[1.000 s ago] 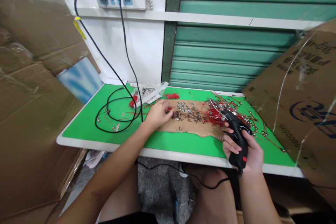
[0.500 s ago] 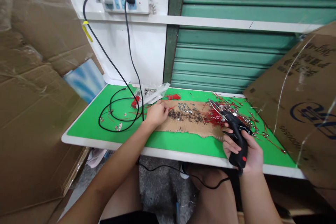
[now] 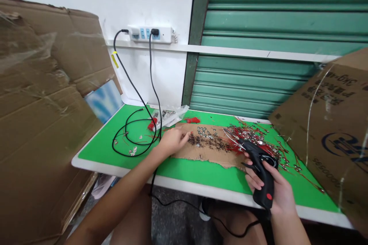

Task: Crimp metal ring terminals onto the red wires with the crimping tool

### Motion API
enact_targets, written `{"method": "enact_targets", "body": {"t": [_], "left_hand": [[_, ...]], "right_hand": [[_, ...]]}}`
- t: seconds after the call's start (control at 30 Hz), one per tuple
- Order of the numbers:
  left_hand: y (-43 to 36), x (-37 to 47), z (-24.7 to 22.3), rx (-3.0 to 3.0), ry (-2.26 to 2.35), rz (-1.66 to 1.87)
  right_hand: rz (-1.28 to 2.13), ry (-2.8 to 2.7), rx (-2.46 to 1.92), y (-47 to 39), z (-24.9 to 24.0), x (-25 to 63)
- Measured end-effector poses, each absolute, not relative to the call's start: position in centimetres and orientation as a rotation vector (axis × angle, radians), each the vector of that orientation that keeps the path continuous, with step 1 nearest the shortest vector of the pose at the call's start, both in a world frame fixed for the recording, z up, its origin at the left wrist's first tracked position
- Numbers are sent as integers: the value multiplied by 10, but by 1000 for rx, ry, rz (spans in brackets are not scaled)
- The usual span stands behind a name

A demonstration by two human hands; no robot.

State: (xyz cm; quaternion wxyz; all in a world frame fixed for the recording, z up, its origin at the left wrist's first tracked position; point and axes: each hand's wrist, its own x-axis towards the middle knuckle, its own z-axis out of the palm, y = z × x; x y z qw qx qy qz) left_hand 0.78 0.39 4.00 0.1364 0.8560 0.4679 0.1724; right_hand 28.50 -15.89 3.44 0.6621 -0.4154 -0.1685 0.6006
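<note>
My right hand (image 3: pixel 260 180) is wrapped round the black grip of a soldering gun (image 3: pixel 260 164), which has a trigger, a red button and a thin metal tip. The tip points up and left over the cardboard strip (image 3: pixel 207 157). At the strip's left end, my left hand (image 3: pixel 174 140) is closed in a pinch, a short red wire (image 3: pixel 191 133) showing at its fingertips. Small silvery metal pieces (image 3: pixel 205 132) lie on the strip, above a band of dark scorch marks. Right of them is a tangled pile of red wires with metal ends (image 3: pixel 250 136).
On the green table mat (image 3: pixel 184 172) lie looped black cable (image 3: pixel 126 154), a clear plastic bag (image 3: pixel 175 115) and red wire bundles (image 3: pixel 193 120). Large cardboard sheets (image 3: pixel 43 122) stand left and right. A power strip (image 3: pixel 165 35) is on the wall; the gun's cord hangs below the table.
The view has tilted up, so everything sits lower in the picture. My left hand stays at the strip's left end with the wire; my right hand keeps hold of the soldering gun.
</note>
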Motion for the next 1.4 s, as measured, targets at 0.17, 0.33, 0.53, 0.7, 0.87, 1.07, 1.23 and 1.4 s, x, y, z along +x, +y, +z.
{"method": "enact_targets", "body": {"t": [0.17, 0.33, 0.53, 0.7, 0.87, 1.07, 1.23, 1.4], "left_hand": [[3, -1, 22, 2438, 1258, 542], [2, -6, 12, 2458, 1185, 589], [-2, -7, 13, 2475, 1168, 642], [2, -11, 15, 2268, 1089, 594], [5, -16, 16, 2386, 1048, 579], [-2, -13, 19, 2536, 1140, 595], [-11, -2, 24, 2525, 1167, 555], [-12, 4, 23, 2521, 1200, 447]], "right_hand": [[1343, -503, -1127, -157, 35, 279], [1533, -603, -1291, -153, 37, 272], [1553, -619, -1384, -148, 35, 266], [1544, -631, -1451, -148, 32, 266], [1539, -655, -1489, -149, 35, 266], [1531, -681, -1491, -149, 38, 263], [1538, -648, -1505, -148, 39, 262], [1557, -638, -1506, -148, 40, 263]]}}
